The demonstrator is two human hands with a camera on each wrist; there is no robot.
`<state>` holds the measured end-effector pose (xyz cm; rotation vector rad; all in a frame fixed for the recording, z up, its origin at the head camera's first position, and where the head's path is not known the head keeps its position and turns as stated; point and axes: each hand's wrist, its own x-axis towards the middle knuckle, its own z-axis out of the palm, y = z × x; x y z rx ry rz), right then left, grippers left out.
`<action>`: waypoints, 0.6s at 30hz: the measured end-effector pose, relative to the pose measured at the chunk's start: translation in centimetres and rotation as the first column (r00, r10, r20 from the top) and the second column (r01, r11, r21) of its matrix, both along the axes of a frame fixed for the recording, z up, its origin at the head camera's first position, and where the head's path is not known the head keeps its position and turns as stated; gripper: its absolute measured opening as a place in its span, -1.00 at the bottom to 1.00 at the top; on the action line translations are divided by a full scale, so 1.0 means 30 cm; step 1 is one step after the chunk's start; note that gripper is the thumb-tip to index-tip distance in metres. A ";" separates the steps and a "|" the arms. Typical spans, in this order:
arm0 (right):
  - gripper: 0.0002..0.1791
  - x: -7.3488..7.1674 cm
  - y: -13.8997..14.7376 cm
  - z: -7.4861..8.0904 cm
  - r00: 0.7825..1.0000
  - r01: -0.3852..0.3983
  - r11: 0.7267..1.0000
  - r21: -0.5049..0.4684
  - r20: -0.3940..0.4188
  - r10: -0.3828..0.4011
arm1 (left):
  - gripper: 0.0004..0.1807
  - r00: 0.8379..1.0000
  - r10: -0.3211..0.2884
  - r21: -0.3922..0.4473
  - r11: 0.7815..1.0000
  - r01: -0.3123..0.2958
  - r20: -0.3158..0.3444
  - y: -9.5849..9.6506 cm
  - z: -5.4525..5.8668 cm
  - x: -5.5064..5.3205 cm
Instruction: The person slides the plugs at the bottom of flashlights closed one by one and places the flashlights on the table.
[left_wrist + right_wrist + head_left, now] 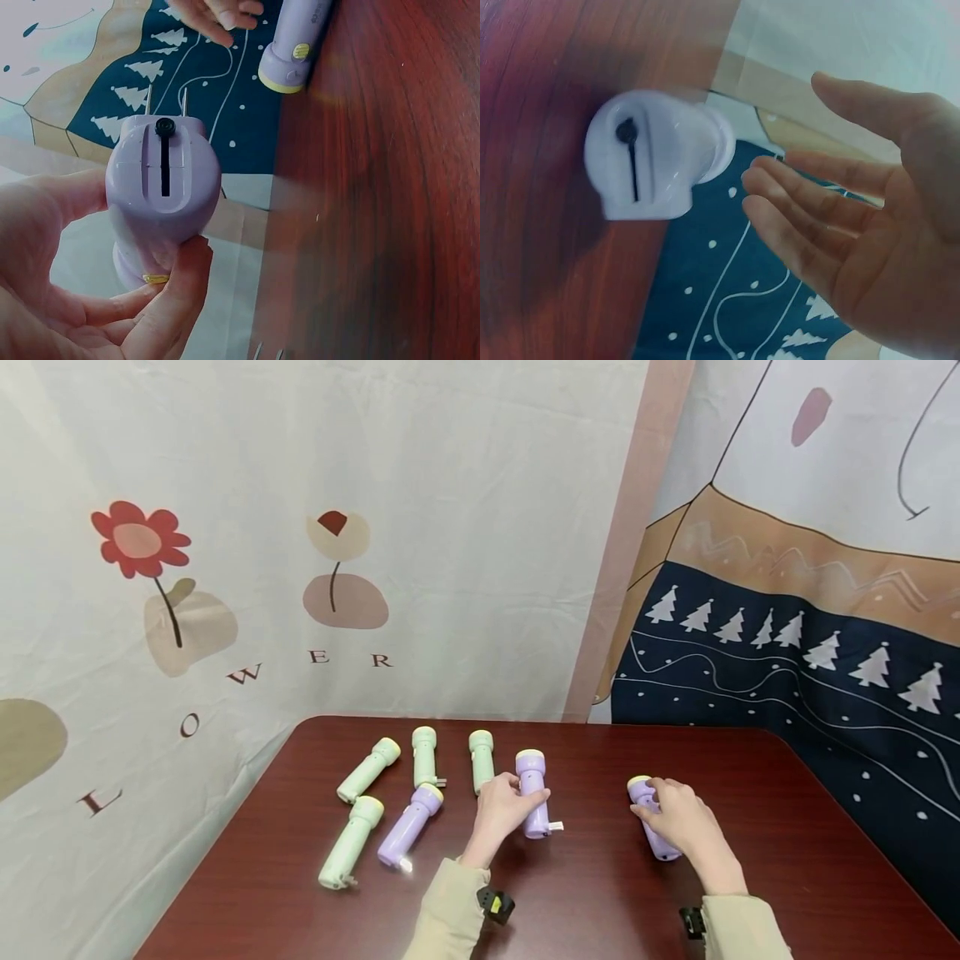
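My left hand (501, 810) holds a purple flashlight (534, 777) between thumb and fingers. Its yellow-rimmed head points away from me, and a two-pin plug (556, 827) sticks out sideways at the tail. In the left wrist view, the tail (161, 169) shows a black slider in a slot, with both metal pins out. Over a second purple flashlight (660, 845), on the right of the table, hovers my right hand (686, 818). The right wrist view shows those fingers (802, 225) loosely extended, apart from that flashlight (649, 157); no pins show on it.
On the left of the dark red table (585, 902) lie several green flashlights (351, 843) and another purple flashlight (405, 831) with its plug out. One green flashlight (482, 756) lies just beyond my left hand. Printed cloth (480, 527) hangs behind the table.
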<state>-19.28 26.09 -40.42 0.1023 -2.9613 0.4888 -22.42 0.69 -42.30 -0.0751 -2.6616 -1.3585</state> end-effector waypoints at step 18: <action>-0.53 0.008 -0.151 -0.024 0.983 -0.143 0.990 -0.013 -0.113 0.141 | -0.53 0.999 0.046 0.059 0.997 -0.047 0.023 0.041 -0.019 0.001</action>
